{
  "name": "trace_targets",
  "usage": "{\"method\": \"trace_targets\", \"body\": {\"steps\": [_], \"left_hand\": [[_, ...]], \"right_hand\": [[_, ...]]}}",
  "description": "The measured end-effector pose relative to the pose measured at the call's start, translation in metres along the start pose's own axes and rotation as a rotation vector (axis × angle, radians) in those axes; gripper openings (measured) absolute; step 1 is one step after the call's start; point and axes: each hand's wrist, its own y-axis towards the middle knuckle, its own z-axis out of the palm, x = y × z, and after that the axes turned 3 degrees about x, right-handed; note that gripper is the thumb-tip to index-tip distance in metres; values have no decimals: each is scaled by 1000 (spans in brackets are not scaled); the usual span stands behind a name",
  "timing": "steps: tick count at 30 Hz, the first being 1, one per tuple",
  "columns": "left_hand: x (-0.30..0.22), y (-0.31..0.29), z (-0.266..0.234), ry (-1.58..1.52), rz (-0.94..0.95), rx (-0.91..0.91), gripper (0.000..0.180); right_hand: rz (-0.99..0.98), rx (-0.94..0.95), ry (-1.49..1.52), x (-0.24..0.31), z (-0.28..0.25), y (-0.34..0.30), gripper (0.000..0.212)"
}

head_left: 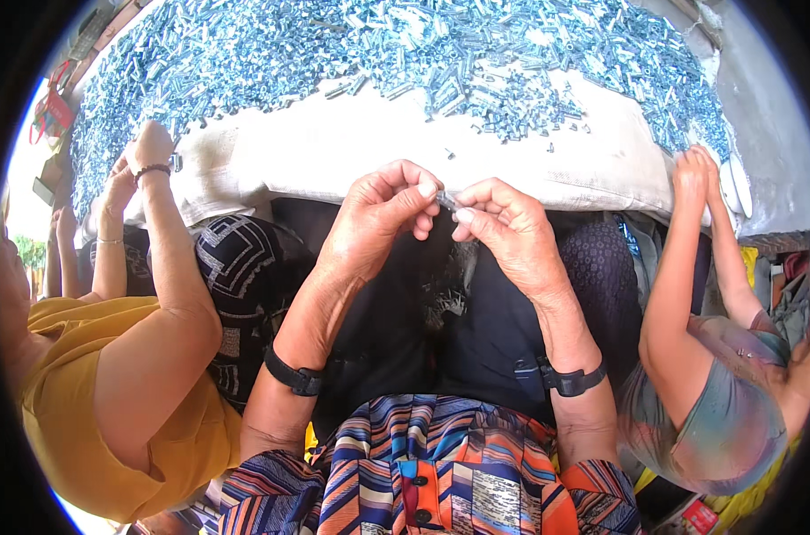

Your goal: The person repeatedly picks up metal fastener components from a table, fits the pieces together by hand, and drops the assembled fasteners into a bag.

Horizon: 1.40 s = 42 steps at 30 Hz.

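Note:
My left hand is closed in a pinch above my lap. It grips one end of a small bluish-silver metal piece, which looks like a short tube or sleeve. From the other side, the thumb and fingers of my right hand pinch the same piece. The fingertips hide much of it, so its exact shape cannot be made out. Beyond my hands, a large heap of similar small metal pieces covers the far part of a table spread with white cloth.
On my left sits a person in a mustard top, hands at the heap's edge. At my right, another person in a grey-green patterned top has both hands at the table's corner. A few loose pieces lie on the near cloth.

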Motion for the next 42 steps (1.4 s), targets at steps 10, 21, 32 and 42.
{"method": "trace_targets", "body": {"steps": [10, 21, 32, 42], "left_hand": [[3, -11, 2, 10, -49, -81, 10], [10, -12, 9, -13, 15, 5, 14], [18, -10, 4, -37, 89, -13, 11], [32, -17, 7, -210, 3, 279, 16]], "right_hand": [[-94, -39, -85, -19, 10, -12, 20], [-27, -191, 560, -18, 12, -10, 7], [-38, -114, 502, -26, 13, -9, 4], [144, 237, 915, -31, 3, -19, 7]]}}
